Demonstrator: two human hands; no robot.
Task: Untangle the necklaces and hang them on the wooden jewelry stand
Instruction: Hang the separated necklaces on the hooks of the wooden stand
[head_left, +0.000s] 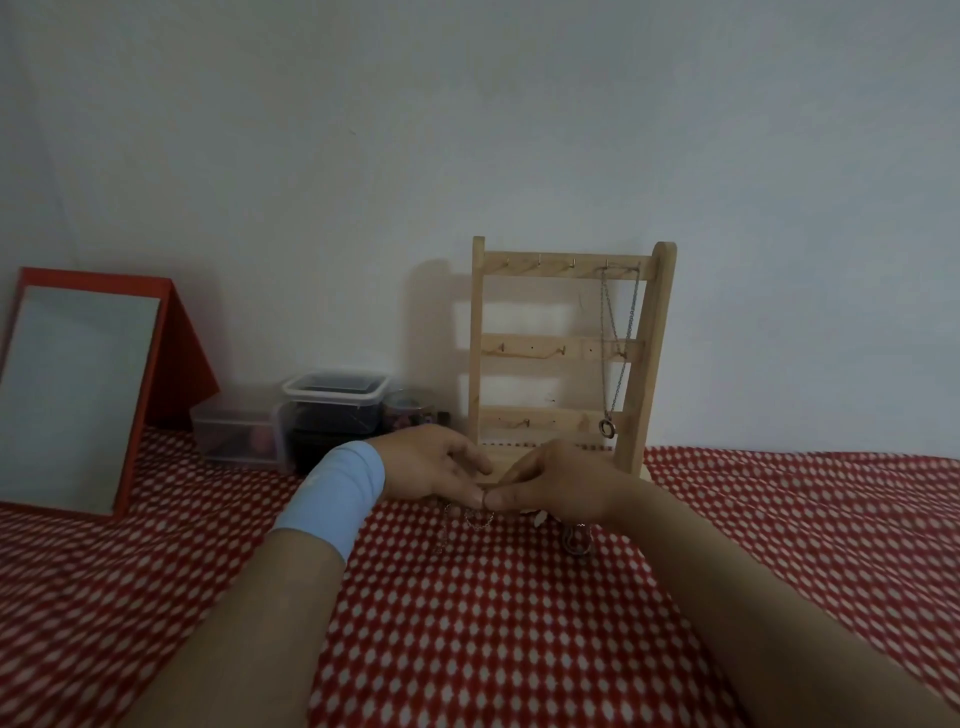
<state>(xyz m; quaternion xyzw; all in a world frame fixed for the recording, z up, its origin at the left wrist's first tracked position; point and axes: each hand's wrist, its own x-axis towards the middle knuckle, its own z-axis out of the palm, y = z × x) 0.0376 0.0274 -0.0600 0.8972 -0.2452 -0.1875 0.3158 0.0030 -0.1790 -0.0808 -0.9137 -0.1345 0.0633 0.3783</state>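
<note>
Both hands' grips, left hand (441, 470), right hand (558, 486), pinched together on chain (478, 518); stand (566, 353) just behind

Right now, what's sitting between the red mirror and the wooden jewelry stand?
In the head view, clear plastic boxes and a small dark jar stand between the mirror and the stand.

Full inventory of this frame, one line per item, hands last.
wooden jewelry stand: 1, light wood, centre against wall
hung necklace: 1, silver with ring pendant, stand's top right hooks
tangled necklaces: count unclear, silver, on cloth under the hands
mirror: 1, red frame, far left
plastic containers: about 3, clear, left of stand
tablecloth: 1, red with white dots
left hand: blue wristband, pinching chain
right hand: pinching chain
</note>
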